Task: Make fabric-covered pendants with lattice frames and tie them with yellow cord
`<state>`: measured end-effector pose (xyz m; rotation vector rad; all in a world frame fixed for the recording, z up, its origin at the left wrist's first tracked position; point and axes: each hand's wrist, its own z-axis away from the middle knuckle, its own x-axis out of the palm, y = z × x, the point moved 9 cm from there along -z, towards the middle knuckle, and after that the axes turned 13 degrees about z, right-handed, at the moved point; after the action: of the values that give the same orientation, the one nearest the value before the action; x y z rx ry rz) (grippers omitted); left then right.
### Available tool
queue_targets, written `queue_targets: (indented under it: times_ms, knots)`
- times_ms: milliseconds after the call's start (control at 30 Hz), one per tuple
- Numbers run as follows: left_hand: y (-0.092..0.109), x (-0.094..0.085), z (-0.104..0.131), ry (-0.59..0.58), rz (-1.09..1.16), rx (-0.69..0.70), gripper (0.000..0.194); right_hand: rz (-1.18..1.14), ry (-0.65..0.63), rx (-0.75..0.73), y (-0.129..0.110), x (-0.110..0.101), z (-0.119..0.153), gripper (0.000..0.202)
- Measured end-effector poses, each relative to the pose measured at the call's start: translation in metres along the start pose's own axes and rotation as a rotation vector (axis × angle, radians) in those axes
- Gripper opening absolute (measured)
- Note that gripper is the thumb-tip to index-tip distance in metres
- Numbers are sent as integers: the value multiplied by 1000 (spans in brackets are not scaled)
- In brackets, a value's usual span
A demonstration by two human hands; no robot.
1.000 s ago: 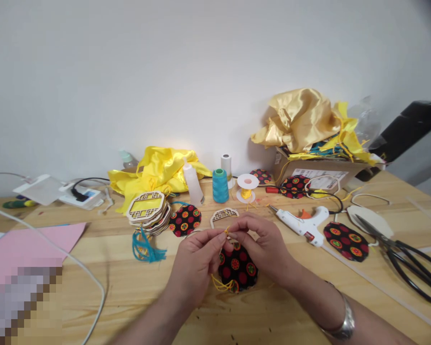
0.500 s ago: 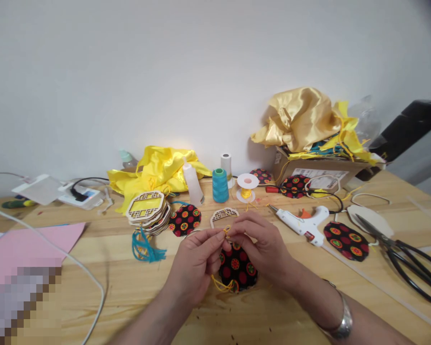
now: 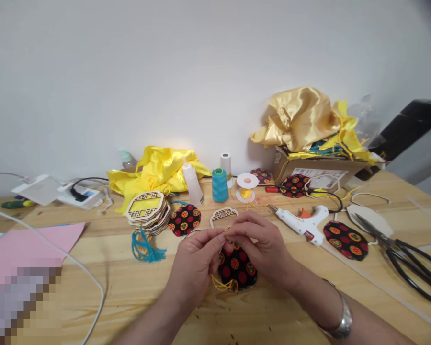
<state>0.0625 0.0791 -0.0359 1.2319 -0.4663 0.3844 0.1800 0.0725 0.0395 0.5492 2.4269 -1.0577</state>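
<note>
My left hand and my right hand meet in the middle, fingertips pinched together on a thin yellow cord, most of it hidden by the fingers. Below them lies a black fabric piece with red and flowered dots. Loops of yellow cord trail at its lower left edge. Just beyond my fingers sits a wooden lattice frame, its near part covered by my hands. A spool of yellow cord and a cone of blue thread stand behind it.
To the left are stacked lattice frames, a blue tassel and yellow satin. On the right lie a glue gun, another dotted fabric piece and large black-handled scissors. A cardboard box holds fabric scraps.
The small yellow loop that stood up above my fingertips is now mostly hidden between them. Both hands stay in nearly the same place.
</note>
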Motion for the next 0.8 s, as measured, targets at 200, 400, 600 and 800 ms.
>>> queue_targets:
  times_ms: [200, 400, 600, 800]
  knots:
    - [4, 0, 2, 13, -71, 21, 19, -128, -41, 191, 14, 4, -2, 20]
    - [7, 2, 4, 5, -148, 22, 19, -534, -159, 531, 39, 27, 7, 20]
    - [2, 2, 1, -30, -76, 7, 16, -514, -122, 558, 41, 23, 8, 13]
    - [2, 3, 0, -27, -16, -11, 16, -248, -16, 289, 21, 3, -3, 15]
